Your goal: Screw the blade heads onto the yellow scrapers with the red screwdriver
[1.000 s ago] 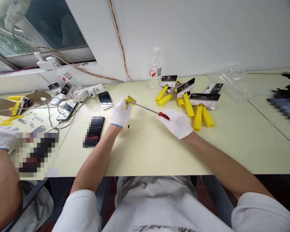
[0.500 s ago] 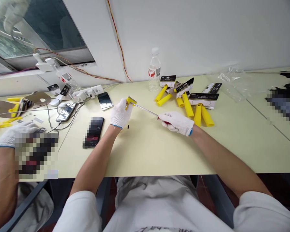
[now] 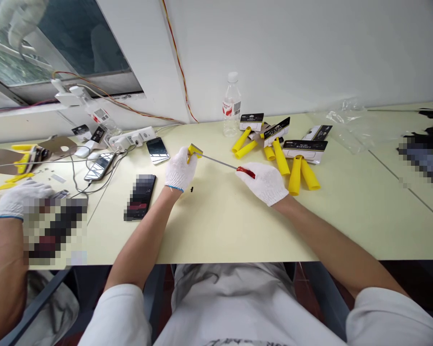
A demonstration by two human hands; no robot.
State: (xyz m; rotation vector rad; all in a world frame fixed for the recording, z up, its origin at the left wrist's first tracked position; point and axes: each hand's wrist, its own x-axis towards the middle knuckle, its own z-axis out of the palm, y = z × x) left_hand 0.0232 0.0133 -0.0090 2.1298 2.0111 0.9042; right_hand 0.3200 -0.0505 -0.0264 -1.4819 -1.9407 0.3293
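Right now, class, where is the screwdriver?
In the head view, the screwdriver is near the middle of the picture, its red handle in the right hand and its shaft reaching left to the yellow piece in the left hand.

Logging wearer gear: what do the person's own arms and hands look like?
Left hand and right hand wear white knit gloves; the left cuff has a blue edge. Forearms are bare below short, pale sleeves. No cables or markings show on them.

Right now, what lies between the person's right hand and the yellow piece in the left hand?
In the head view, a metal shaft spans that stretch, from the red handle in the right hand to the yellow piece.
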